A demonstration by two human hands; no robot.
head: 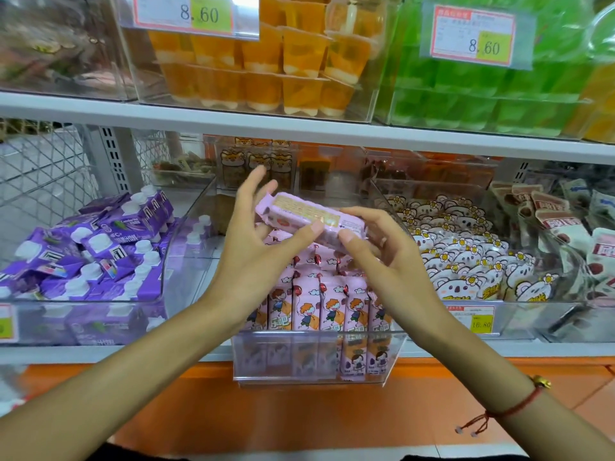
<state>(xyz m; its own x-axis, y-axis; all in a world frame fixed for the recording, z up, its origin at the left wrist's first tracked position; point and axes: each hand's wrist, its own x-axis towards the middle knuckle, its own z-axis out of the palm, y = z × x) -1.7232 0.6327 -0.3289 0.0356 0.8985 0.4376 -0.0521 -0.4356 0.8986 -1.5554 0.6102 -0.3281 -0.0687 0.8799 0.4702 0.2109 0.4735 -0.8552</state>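
A pink snack packet (299, 212) is held lying flat, its back label facing up, above a clear plastic bin (319, 357) on the lower shelf. My left hand (263, 241) pinches its left part between thumb and fingers, with the upper fingers spread. My right hand (376, 247) grips its right end, thumb on the front edge. Below the hands, several more pink packets (329, 304) with cartoon children stand upright in rows inside the bin.
A clear bin of purple spouted pouches (96, 247) sits to the left and one of white koala-print packets (466, 257) to the right. Orange jelly cups (263, 68) and green jelly cups (482, 94) fill bins on the upper shelf (299, 126). A wire mesh panel (43, 168) stands far left.
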